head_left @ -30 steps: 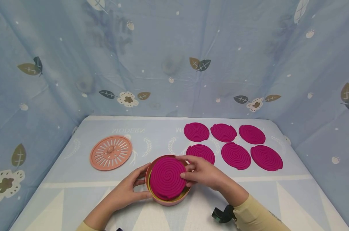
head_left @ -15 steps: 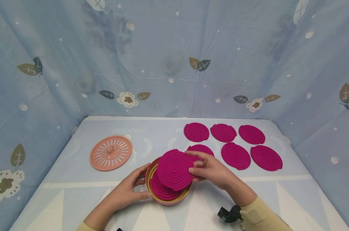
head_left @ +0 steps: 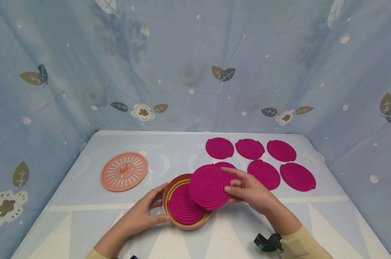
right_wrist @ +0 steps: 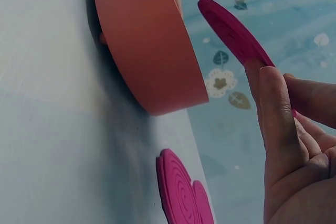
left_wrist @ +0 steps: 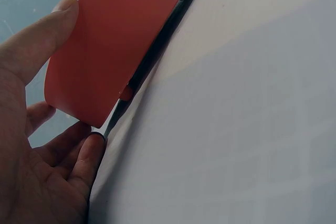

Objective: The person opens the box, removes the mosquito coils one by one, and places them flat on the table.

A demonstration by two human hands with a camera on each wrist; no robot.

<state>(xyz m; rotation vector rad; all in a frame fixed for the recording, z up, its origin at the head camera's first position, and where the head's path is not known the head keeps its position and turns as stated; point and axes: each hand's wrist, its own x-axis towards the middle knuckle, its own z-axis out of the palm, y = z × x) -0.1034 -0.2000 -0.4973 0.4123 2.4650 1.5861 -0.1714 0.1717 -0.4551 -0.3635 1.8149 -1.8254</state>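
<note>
My right hand [head_left: 252, 189] pinches a magenta mosquito coil [head_left: 209, 187] by its right edge. The coil is raised above the right rim of a round coral-pink tin [head_left: 195, 227], tilted in the right wrist view. Inside the tin, which has a yellow interior, lies another mosquito coil [head_left: 184, 207], partly covered by the raised one in the head view. My left hand [head_left: 148, 208] holds the tin's left side, thumb at the front and fingers behind. In the left wrist view the thumb [left_wrist: 47, 38] presses the tin's outer wall [left_wrist: 110, 45].
Several magenta coils [head_left: 263, 175] lie in two rows at the back right; one [head_left: 226, 167] is partly hidden behind the raised coil and right hand. A slotted coral lid [head_left: 124, 171] lies left. Blue patterned curtains [head_left: 195, 64] enclose the table [head_left: 95, 216] behind and sideways.
My right hand has lifted the upper coil off the one in the tin and carried it rightward, uncovering the lower coil. My left hand and the tin have stayed in place.
</note>
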